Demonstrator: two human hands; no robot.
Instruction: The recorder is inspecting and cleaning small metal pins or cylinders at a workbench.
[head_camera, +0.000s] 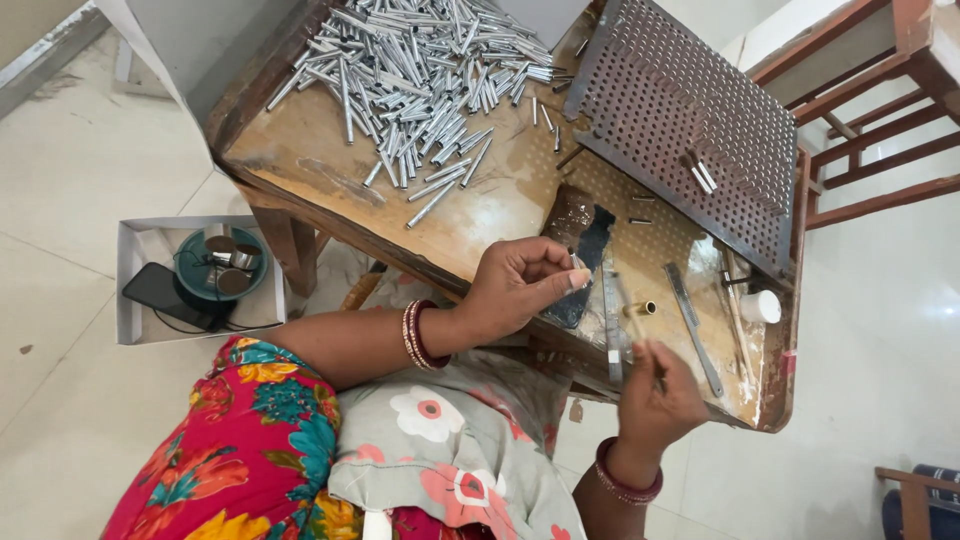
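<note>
The work surface is a worn wooden table, used here as the reference landmark. The left hand is positioned over the near edge of the table, fingers curled inward with thumb and forefinger pinched together on a small silvery piece; the piece is too small to identify further. The right hand is located at the near edge of the table, to the right of the left hand, fingers closed around a thin rod-like tool that points away from the person toward the table's middle; the tool tip lies close to a small brass-coloured ring resting on the table. A dark flat plate lies on the table just beyond the left hand. A flat metal strip lies on the table beyond the right hand, and a small white round container stands near the table's right edge. A perforated metal board rests tilted on the far right part of the table. A heap of silver metal tubes covers the far left part. On the floor, left of the table, sits a white box holding a green bowl
</note>
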